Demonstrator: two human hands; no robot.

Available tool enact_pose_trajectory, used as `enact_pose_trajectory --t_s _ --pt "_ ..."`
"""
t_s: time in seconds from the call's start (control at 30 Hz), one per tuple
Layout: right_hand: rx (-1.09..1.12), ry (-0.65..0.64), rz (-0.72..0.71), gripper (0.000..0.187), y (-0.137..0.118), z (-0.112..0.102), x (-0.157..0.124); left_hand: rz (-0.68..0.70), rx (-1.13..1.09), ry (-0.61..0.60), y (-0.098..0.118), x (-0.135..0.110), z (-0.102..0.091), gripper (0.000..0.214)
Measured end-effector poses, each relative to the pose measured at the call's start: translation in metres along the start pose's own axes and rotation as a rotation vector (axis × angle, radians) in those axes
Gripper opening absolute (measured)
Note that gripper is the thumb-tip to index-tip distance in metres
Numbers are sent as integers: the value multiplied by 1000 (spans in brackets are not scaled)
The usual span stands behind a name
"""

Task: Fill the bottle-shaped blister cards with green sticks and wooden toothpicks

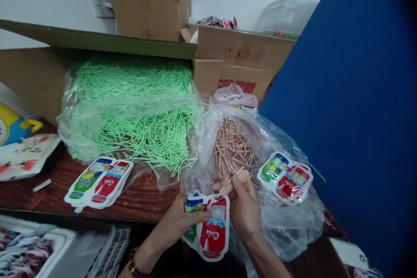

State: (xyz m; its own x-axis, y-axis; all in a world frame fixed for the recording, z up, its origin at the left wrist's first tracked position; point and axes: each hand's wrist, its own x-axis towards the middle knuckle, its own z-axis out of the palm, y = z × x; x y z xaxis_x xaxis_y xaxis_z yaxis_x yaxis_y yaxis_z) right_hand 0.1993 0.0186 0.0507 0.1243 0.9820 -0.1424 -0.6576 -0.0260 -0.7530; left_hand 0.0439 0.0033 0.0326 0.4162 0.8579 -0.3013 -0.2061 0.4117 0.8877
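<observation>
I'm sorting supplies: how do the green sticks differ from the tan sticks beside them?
Colour: the green sticks are bright green, the tan sticks pale like wood. Amount: the green sticks make a far bigger heap than the tan sticks. Handling: the right hand grips a bunch of tan sticks, no green sticks; the left hand holds a packet. Both are thin, straight and heaped loosely on clear plastic.

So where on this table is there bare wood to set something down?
Bare wood lies between the stack of packs and the left hand, and a strip left of that stack. Behind, green sticks and the bag of wooden sticks crowd it.
</observation>
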Motion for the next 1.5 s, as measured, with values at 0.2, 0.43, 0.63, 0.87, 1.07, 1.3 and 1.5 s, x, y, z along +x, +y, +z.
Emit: enact_pose_trajectory --t_s 0.2,0.43,0.63,0.87,1.07,1.3,1.5 --pt "-112 -78 58 12 6 -10 -2 7 -4 -17 2 3 0 20" --pt "-516 -365 35 12 -4 -15 7 70 41 12 7 9 -4 25" --pt "-360 -382 62 27 -15 -14 18 80 61 -10 10 12 -5 30" --pt "-893 -579 17 33 -22 -20 16 46 -9 61 5 17 -9 20" --pt "-1036 -712 -126 33 -33 -25 18 95 61 28 5 20 -10 17" --pt "-568 -527 185 39 -15 -41 18 98 51 101 9 21 -6 17" --pt "-444 -389 298 33 2 -32 7 106 30 141 10 22 -6 17"
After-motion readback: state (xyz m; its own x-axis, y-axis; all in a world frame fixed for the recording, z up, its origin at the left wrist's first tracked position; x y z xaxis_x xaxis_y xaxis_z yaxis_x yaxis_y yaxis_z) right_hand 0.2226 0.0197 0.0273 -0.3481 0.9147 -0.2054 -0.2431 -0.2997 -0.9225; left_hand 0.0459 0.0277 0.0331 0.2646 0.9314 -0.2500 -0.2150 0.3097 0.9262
